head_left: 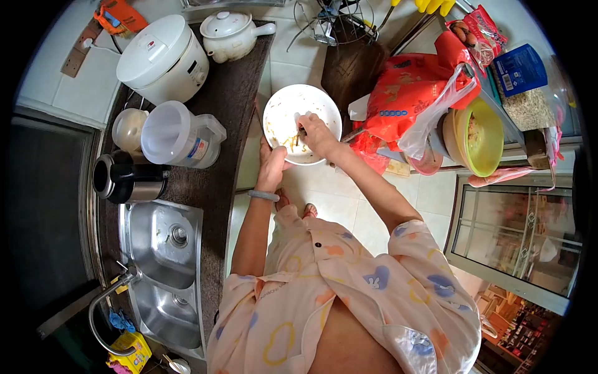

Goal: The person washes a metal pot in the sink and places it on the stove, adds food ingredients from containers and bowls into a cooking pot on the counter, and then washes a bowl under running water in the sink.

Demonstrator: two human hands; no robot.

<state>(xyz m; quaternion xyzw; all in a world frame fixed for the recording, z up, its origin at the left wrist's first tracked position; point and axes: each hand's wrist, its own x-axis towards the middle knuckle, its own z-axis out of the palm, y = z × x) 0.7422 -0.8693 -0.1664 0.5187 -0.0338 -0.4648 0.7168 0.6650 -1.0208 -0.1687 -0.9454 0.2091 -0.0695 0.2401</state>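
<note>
The fingers of the left hand (272, 168) are gripping a round white bowl (329, 118) over pale floor tiles (342, 209), beside the dark-brown surface's (233, 81) right edge. The right hand (317, 138) is apparently working brown scraps (291, 143) inside, its grasp unclear, seemingly needing a steady bowl next. A white lidded pot (232, 42) is occupying the surface's far right corner.

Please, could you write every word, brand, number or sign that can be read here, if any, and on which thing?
No text is clearly readable.
Large red bag: markings too blurred.
Small red packet: markings too blurred.
Blue label: print too small.
Clear container: label print too small.
White cooker: panel markings too small.
Patterned shirt: faint letters, unreadable.
Yellow pack: markings too blurred.
</note>
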